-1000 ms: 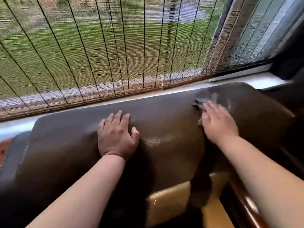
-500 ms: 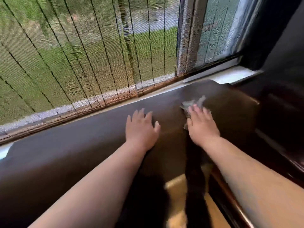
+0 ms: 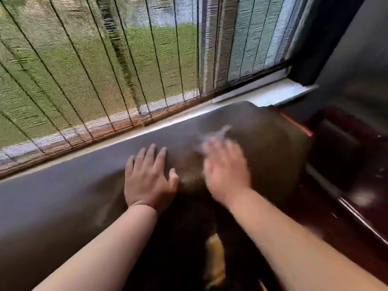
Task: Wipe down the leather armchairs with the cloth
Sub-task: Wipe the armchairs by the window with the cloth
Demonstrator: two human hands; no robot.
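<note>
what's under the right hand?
A grey cloth, its edge poking out past the fingers of the right hand, on the brown armchair back. The rest is covered by the palm and blurred.

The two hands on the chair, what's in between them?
Only bare brown leather of the armchair lies between the left hand and the right hand in the head view; the cloth pokes out beyond the right fingertips.

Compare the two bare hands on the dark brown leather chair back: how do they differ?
The left hand lies sharp, flat on bare leather of the dark brown leather chair back; the right hand is motion-blurred, pressing the pale grey cloth. The left holds nothing; cloth shows beyond the right's fingertips. Both lie palm down, fingers straight.
</note>
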